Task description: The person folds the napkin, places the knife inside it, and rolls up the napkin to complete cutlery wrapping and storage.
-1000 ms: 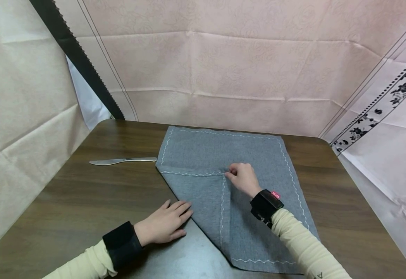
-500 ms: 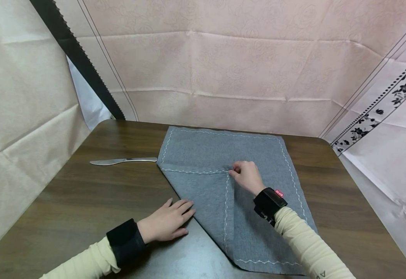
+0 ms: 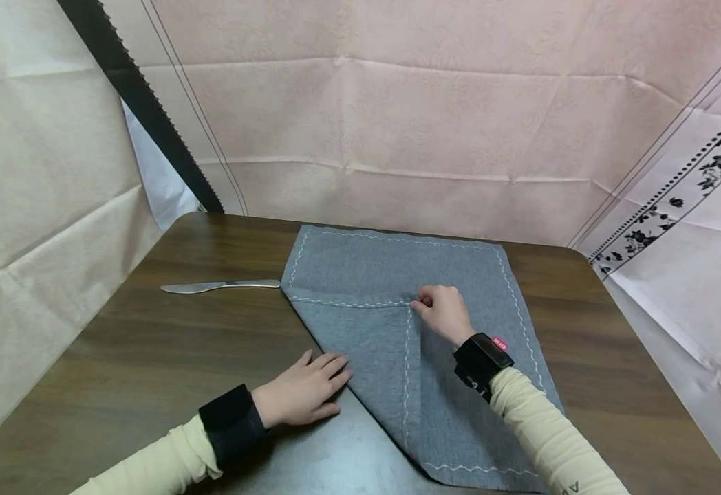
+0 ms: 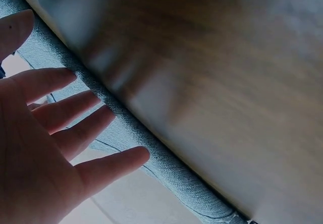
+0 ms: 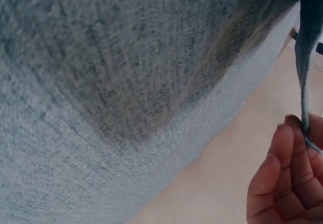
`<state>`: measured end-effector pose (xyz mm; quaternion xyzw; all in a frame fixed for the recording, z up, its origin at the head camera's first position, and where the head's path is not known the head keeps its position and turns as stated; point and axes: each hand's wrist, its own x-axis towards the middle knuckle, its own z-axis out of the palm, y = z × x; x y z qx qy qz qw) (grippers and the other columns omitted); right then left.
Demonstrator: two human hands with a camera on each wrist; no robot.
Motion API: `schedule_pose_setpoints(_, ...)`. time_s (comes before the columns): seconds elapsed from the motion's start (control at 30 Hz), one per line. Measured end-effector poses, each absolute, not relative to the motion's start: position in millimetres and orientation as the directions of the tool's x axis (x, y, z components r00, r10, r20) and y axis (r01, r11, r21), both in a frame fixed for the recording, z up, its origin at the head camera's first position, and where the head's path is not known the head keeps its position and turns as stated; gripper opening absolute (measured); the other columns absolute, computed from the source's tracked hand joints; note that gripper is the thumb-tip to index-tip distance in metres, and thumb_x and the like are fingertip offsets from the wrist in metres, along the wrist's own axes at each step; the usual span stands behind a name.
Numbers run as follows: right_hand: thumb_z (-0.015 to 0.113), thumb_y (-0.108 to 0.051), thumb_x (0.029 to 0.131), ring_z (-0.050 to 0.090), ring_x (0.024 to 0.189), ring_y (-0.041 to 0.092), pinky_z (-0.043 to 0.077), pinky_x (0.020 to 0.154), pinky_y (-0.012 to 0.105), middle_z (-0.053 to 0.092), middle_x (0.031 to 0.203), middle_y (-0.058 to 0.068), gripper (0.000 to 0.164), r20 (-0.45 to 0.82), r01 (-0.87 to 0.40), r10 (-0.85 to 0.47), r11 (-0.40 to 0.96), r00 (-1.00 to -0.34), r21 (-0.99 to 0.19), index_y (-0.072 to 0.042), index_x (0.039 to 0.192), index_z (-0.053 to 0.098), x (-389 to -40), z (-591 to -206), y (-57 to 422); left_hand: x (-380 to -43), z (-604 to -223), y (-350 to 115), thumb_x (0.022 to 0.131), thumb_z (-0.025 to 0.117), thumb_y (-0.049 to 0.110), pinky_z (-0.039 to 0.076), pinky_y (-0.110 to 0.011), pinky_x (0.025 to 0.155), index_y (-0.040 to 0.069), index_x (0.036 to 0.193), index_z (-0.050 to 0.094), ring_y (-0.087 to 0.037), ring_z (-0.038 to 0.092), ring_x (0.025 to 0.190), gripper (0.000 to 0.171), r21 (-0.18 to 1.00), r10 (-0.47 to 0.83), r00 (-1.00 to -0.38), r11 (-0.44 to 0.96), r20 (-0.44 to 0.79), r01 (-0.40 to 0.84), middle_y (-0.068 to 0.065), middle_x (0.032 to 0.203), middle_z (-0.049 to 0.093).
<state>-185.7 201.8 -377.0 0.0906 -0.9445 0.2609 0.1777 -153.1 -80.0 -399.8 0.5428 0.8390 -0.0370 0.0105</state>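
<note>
Lying on a wooden table (image 3: 131, 364) in the head view, a stitched blue-grey cloth (image 3: 373, 344) is showing its near left corner turned over; the right hand (image 3: 444, 315) is pinching that corner, while the left hand (image 3: 303, 392) is resting at the folded edge, grasping nothing. A knife (image 3: 219, 285) is lying to the left. In the left wrist view, relaxed fingers (image 4: 83, 130) are lining the fold, contact unclear. In the right wrist view, fingers are pinching thin, drooping cloth; it is probably feeling light, soft and easily creased, seemingly best held by the corner

Room right of cloth (image 3: 379, 337); knife (image 3: 221, 285) blocks left corner.
</note>
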Motion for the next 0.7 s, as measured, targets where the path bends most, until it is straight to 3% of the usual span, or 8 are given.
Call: schedule_pose_setpoints(0.7, 0.067, -0.006, 0.079, 0.033, 0.046, 0.009, 0.026, 0.046, 0.025, 0.038, 0.051, -0.004, 0.029, 0.367, -0.214, -0.027, 0.851, -0.930, -0.480, -0.009, 0.058, 0.049, -191.9, -381.9, 213.8, -155.5, -398.6, -70.9, 0.090, 0.053, 0.041, 0.035, -0.054, 0.092, 0.009, 0.132, 0.048, -0.027, 0.036, 0.125, 0.053, -0.054, 0.906, -0.417, 0.413, -0.080, 0.909, -0.012, 0.137, 0.041)
